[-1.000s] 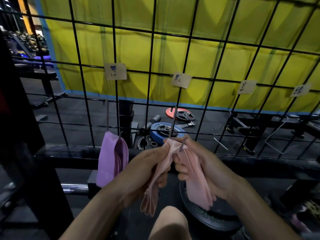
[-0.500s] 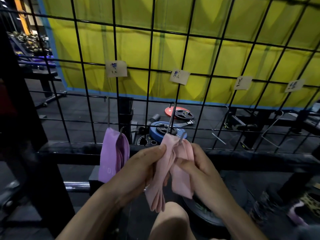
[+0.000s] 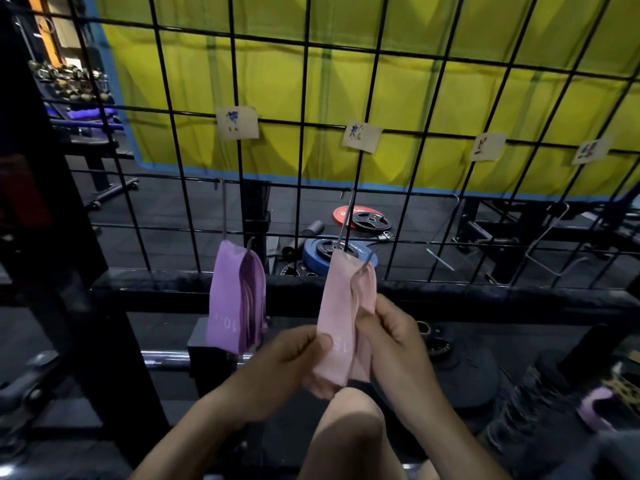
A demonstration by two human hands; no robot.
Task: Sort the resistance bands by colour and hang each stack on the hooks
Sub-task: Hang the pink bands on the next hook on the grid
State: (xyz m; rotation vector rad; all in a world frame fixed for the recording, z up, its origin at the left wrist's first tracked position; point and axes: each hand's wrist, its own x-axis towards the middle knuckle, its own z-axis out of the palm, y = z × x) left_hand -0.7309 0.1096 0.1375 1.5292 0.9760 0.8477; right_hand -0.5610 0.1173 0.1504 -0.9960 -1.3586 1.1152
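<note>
- The pink bands (image 3: 341,320) hang as one stack from a thin wire hook (image 3: 347,220) on the black wire grid (image 3: 304,140), and both hands hold them low down.
- The left hand (image 3: 280,370) pinches the stack's lower left edge, thumb lying on the front band just beside a printed "15"; its fingers curl behind the fabric.
- The right hand (image 3: 391,336) grips the right side of the same stack a little higher, fingers wrapped round the back layers — the thumb presses the front.
- Above the two grips the bands run up to the hook's bend, where their top folds sit over the wire; the hook's free tip pokes out just right of the folds.
- Below the grips the band ends hang loose, close over a bare knee (image 3: 349,427).
- Left of the left hand, apart from it, the purple bands (image 3: 235,296) hang on their own hook (image 3: 224,209) (a pale "10" is printed near the bottom).
- Paper labels are fixed to the grid well above the hands: one (image 3: 237,123) over the purple stack, one (image 3: 362,136) over the pink one, and two more (image 3: 487,147) (image 3: 593,151) off to the right — their marks are too blurred to read.
- Right of the right hand's level, two empty hooks (image 3: 446,233) (image 3: 550,233) hang under those far labels.
- Beyond the grid, weight plates (image 3: 363,220) lie on the dark floor before a yellow curtain (image 3: 381,81).
</note>
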